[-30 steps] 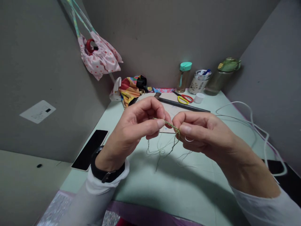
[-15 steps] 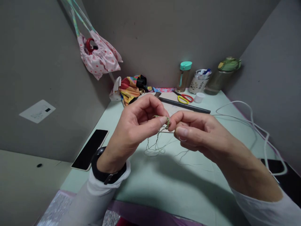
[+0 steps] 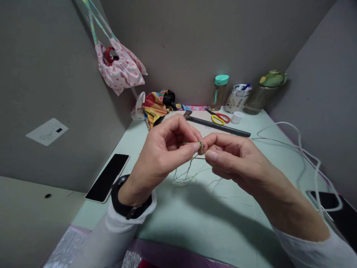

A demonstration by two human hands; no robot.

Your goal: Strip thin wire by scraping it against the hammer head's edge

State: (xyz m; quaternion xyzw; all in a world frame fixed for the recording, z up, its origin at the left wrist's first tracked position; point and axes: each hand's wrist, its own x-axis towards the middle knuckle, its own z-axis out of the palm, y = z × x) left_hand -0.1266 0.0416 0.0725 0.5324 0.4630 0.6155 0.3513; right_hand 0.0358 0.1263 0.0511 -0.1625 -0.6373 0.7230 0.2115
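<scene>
Between my fingertips is a small green braided cord [image 3: 201, 147], curved at its end. My left hand [image 3: 167, 150] pinches it between thumb and forefinger, with a watch on the wrist. On its right side my right hand [image 3: 237, 156] has its forefinger against the cord and its thumb just below; a thin needle-like rod sticks out leftward from these fingers. Loose thin threads [image 3: 184, 180] hang from the cord over the pale green table. The fingers hide part of the cord.
A black phone [image 3: 108, 178] lies at the left, another device [image 3: 329, 201] with a white cable [image 3: 318, 167] at the right. Behind the hands are a dark rod [image 3: 220, 125], scissors [image 3: 220, 118], a white cap [image 3: 237, 117], bottles [image 3: 220, 93] and a pen cup [image 3: 237, 99].
Both hands have come slightly closer together, and more of the green cord's curved end shows between the fingertips. The view has shifted slightly.
</scene>
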